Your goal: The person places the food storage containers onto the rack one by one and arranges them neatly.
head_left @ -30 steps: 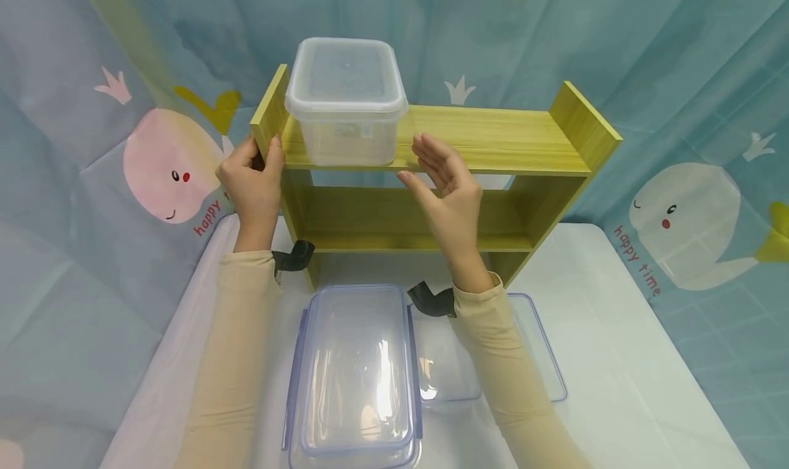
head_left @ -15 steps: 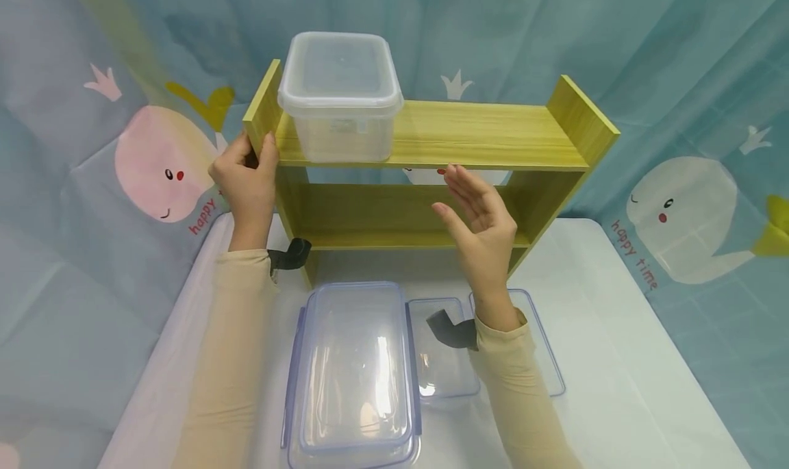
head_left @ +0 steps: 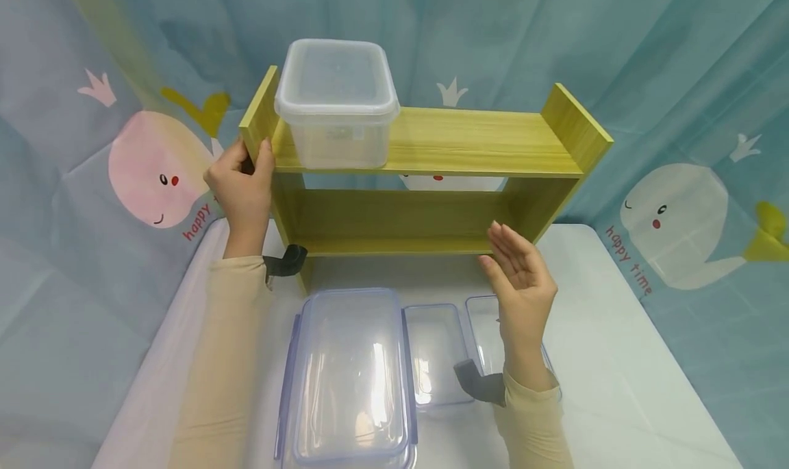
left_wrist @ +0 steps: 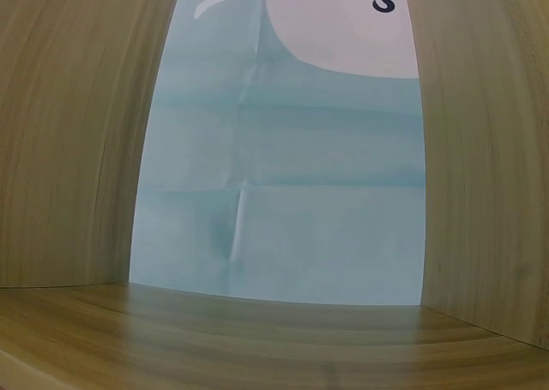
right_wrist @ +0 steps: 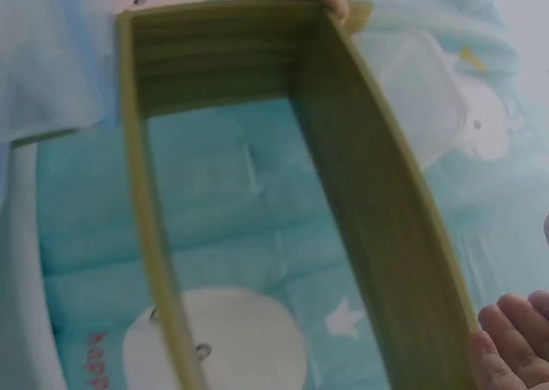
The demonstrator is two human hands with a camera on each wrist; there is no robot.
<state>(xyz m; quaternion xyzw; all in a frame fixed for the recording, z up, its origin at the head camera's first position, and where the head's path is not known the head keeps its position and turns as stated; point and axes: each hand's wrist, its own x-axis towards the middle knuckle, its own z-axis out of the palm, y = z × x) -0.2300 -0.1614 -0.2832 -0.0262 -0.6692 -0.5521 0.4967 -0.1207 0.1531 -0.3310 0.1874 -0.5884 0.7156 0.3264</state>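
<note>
My left hand [head_left: 243,189] grips the left side panel of a yellow wooden shelf [head_left: 468,144], thumb on the inner face. Close by, on the top board's left end, stands a translucent square plastic container [head_left: 337,123] with its lid on. My right hand [head_left: 522,291] is held in the air in front of the shelf's right part, fingers extended, thumb apart, nothing in it. The left wrist view looks into the shelf's wooden inside [left_wrist: 274,339], with no hand visible. Fingers [right_wrist: 510,343] of my right hand show at the right wrist view's lower right.
On the white table [head_left: 622,359] lies a large clear lidded box [head_left: 351,373] with blue edges. To its right are two smaller clear pieces with blue rims, one [head_left: 437,352] beside it and one [head_left: 483,325] partly behind my right arm. A printed curtain [head_left: 493,37] hangs behind.
My right hand has moved away from beside the square container, down and to the right. My left hand keeps its grip on the side panel, and the container stays on the top board.
</note>
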